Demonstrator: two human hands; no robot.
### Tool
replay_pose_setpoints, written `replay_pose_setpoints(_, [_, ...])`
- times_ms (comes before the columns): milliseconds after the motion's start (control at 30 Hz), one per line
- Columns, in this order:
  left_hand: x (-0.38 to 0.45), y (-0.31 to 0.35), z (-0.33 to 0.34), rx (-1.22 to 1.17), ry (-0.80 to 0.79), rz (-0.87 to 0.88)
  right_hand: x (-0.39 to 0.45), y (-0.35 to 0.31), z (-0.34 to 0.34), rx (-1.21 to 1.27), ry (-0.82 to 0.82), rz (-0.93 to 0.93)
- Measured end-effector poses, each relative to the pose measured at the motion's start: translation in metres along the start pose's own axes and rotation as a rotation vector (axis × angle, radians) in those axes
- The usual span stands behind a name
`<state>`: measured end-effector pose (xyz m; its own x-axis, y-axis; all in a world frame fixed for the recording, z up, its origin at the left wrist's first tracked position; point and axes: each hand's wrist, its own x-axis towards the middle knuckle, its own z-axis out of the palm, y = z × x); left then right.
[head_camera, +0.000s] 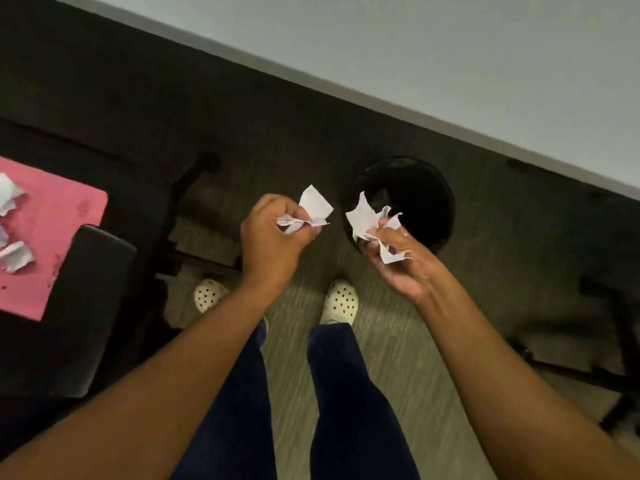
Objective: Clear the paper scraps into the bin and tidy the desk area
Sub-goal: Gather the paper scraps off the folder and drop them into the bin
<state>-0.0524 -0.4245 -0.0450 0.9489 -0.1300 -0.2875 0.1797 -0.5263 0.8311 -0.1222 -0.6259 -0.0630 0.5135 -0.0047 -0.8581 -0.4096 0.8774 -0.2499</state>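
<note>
My left hand (pixel 270 237) is closed around white paper scraps (pixel 313 207), held just left of a round black bin (pixel 426 202) on the floor. My right hand (pixel 398 261) grips more torn white paper (pixel 363 216) over the bin's near left rim. More scraps (pixel 15 254) lie on a pink mat (pixel 52 220) on the dark desk at the far left. The bin's inside is too dark to see into.
A black chair (pixel 93 289) stands by the desk, its base (pixel 194 209) spreading over the carpet. Another dark chair base (pixel 606 358) sits at the right. A pale wall (pixel 450 57) runs behind the bin. My feet in white clogs (pixel 341 301) stand on the carpet.
</note>
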Motion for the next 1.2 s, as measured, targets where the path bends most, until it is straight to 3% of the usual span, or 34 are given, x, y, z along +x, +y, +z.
replay_pose_setpoints(167, [0.017,-0.002,0.097,-0.103,-0.335,-0.264,0.023,-0.019,-0.069,0.075,0.235,-0.101])
replay_pose_setpoints(367, [0.032,-0.018,0.182,-0.375,-0.382,-0.733,0.065,-0.035,-0.095,0.088,0.423,-0.111])
replay_pose_setpoints(600, [0.065,-0.002,0.214,-0.594,-0.512,-0.928,0.091,-0.07,-0.116,-0.05,0.291,-0.026])
replay_pose_setpoints(833, [0.063,0.0,0.192,-0.627,-0.561,-0.918,0.076,-0.061,-0.111,0.0,0.293,-0.106])
replay_pose_setpoints(1033, [0.053,-0.005,0.128,-0.521,-0.428,-0.798,0.047,-0.028,-0.074,-0.087,0.275,-0.149])
replay_pose_setpoints(1133, [0.048,-0.002,0.078,-0.506,-0.308,-0.638,0.027,-0.004,-0.033,-0.283,0.213,-0.194])
replay_pose_setpoints(1200, [0.043,0.006,0.04,-0.496,-0.164,-0.415,0.015,0.009,0.003,-0.416,0.163,-0.223])
